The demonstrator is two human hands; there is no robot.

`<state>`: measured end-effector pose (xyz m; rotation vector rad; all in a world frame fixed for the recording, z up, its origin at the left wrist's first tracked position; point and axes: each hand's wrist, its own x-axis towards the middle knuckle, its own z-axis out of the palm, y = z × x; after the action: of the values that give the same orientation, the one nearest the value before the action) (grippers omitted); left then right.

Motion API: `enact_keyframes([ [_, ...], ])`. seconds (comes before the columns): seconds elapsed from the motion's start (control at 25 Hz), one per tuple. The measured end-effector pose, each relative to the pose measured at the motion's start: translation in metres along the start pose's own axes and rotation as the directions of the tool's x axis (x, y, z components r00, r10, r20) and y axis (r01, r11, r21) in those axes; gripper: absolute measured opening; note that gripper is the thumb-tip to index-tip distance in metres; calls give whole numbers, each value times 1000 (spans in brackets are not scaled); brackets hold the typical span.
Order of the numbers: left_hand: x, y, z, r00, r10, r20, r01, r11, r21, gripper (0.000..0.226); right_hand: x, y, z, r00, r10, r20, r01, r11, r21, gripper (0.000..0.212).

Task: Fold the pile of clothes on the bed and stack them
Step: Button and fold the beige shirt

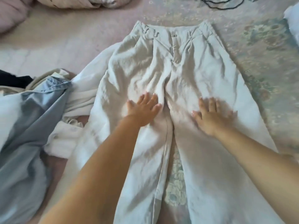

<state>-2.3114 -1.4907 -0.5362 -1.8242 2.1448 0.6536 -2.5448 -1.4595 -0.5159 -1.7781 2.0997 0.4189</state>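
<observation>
Beige trousers (169,75) lie lengthwise, waistband far, legs near; left hand (144,109) and right hand (212,117) press flat, fingers spread.

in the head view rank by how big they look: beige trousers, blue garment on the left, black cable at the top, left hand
1. beige trousers
2. blue garment, cut off by the frame edge
3 and 4. left hand and black cable: unsure, since the cable lies farther off and is cropped.

No readable text, label, brand, number or sign anywhere on clothes or bedding.
</observation>
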Motion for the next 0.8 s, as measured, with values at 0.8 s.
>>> enact_keyframes([
  [0.8, -393, -128, 133, 862, 272, -428, -203, 959, 199, 46, -304, -138, 112, 996, -33, 78, -59, 385, 921, 9],
])
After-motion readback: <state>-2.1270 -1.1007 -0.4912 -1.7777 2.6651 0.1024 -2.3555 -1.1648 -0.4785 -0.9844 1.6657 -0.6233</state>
